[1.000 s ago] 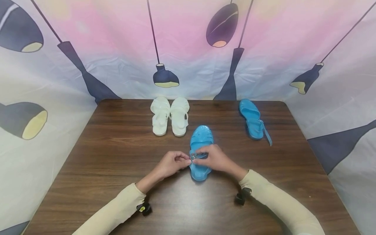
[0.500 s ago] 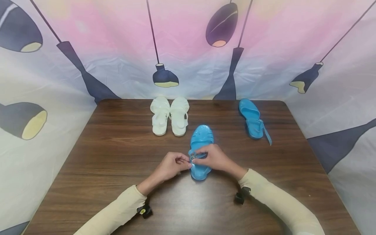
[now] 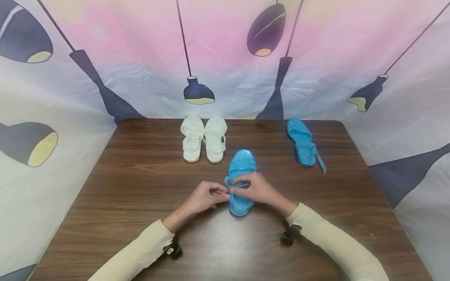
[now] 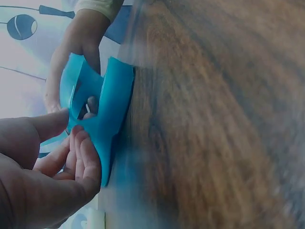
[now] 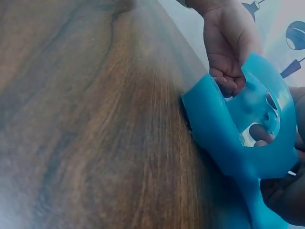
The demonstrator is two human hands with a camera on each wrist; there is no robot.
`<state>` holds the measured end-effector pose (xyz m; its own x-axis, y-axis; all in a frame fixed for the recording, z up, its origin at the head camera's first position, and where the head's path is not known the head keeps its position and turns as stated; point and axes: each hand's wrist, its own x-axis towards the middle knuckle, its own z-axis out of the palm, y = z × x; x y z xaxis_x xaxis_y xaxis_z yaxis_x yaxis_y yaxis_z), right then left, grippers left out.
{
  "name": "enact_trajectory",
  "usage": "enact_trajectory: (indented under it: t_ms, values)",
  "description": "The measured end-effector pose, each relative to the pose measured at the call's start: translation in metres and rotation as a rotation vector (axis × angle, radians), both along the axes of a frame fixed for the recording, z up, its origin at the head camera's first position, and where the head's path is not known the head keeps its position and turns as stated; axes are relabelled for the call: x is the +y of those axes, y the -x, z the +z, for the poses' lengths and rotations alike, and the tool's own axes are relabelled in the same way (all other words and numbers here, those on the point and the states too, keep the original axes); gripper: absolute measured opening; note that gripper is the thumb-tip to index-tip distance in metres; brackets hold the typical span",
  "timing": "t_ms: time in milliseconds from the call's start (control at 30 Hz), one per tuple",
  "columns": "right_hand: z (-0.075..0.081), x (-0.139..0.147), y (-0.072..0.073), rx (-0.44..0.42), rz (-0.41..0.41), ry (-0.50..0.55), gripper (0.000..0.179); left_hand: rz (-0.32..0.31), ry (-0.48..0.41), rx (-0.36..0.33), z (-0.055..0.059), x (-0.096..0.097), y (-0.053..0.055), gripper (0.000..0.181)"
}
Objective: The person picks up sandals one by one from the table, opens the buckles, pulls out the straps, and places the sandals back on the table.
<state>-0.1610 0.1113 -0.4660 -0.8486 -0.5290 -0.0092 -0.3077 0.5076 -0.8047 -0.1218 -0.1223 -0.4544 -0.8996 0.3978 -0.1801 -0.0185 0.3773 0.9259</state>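
A glossy blue jelly sandal [image 3: 242, 160] lies on the table, toe pointing away, with a small metal buckle [image 3: 230, 188] on its left side. My left hand [image 3: 210, 196] pinches the ankle strap beside the buckle between thumb and fingertips. From the right, my right hand [image 3: 259, 189] reaches across the sandal and grips the strap at the buckle with thumb and forefinger. A short loop of strap [image 3: 227, 180] sticks out to the left above the buckle. In the right wrist view the heel band [image 5: 207, 109] stands nearest, hiding part of my fingers.
The other blue sandal [image 3: 305, 150] lies at the back right, its strap [image 3: 321, 162] hanging loose. A pair of white sandals [image 3: 192, 150] stands side by side at the back of the brown wooden table [image 3: 140, 171]. Behind it hangs a lamp-patterned cloth [image 3: 232, 47].
The strap loop at the buckle has shifted left and bulges out more, and the buckle has tipped. My left fingertips moved slightly along the strap. The other sandals stay put.
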Motion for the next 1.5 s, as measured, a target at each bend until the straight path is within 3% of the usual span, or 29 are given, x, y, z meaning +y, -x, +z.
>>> enact_trajectory:
  t_ms: [233, 467, 900, 1233, 1500]
  values:
    - [0.003, 0.003, 0.001, -0.069, -0.006, 0.002, 0.029, 0.040, 0.055, 0.051, 0.005, -0.004, 0.002, 0.019]
    - [0.004, 0.001, 0.000, -0.065, 0.011, 0.011, 0.031, 0.111, 0.069, 0.134, 0.004, -0.001, 0.006, 0.018]
    - [0.004, -0.001, 0.002, -0.046, 0.027, -0.009, 0.029, 0.069, 0.113, 0.293, 0.004, 0.007, 0.012, 0.013]
    - [0.001, 0.003, 0.004, -0.065, 0.078, 0.009, 0.025, 0.078, 0.162, 0.298, 0.007, 0.011, 0.018, 0.016]
    - [0.001, 0.003, 0.003, -0.057, 0.051, 0.006, 0.026, 0.098, 0.149, 0.408, 0.025, 0.002, 0.024, 0.012]
